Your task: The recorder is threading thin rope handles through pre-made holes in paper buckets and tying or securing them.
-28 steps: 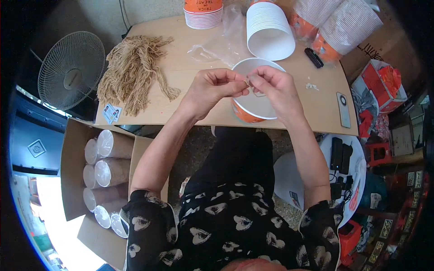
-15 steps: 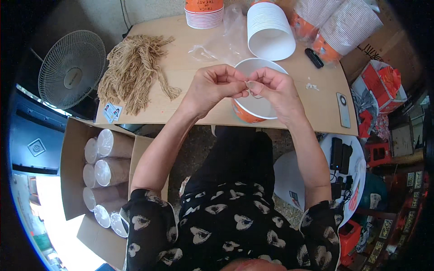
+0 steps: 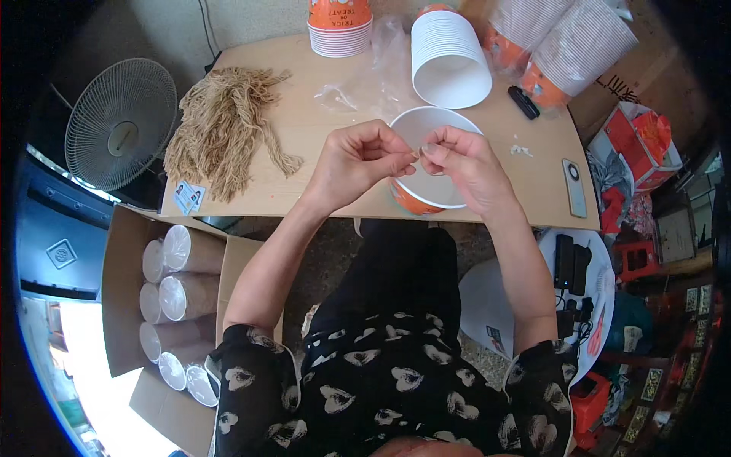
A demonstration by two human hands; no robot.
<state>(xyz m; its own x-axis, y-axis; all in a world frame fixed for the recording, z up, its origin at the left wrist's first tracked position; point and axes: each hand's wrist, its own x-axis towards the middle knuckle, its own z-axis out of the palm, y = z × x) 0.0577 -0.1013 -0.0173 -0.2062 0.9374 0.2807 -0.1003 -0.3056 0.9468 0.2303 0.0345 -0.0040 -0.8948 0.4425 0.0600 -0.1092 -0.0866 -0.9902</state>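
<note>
My left hand (image 3: 356, 161) and my right hand (image 3: 470, 166) face each other over the table's front part, fingertips pinched and almost touching. What they pinch is tiny and mostly hidden by the fingers; I cannot make out its kind. Right below them stands a paper bucket (image 3: 420, 202), white inside and orange outside, its mouth facing up. A thick bundle of beige twine strands (image 3: 222, 126) lies on the table to the left of my hands.
On the wooden table (image 3: 304, 194) are a stack of white buckets (image 3: 449, 57) on its side, an orange bucket stack (image 3: 340, 30), bagged buckets (image 3: 579, 53), a black clip-like object (image 3: 524, 103) and a phone (image 3: 574, 188). A fan (image 3: 122, 126) and a carton (image 3: 122, 305) of wrapped cups stand left.
My fingertips have drawn slightly apart, leaving a small gap between the two pinches. The whole view has shifted a little; nothing on the table has moved.
</note>
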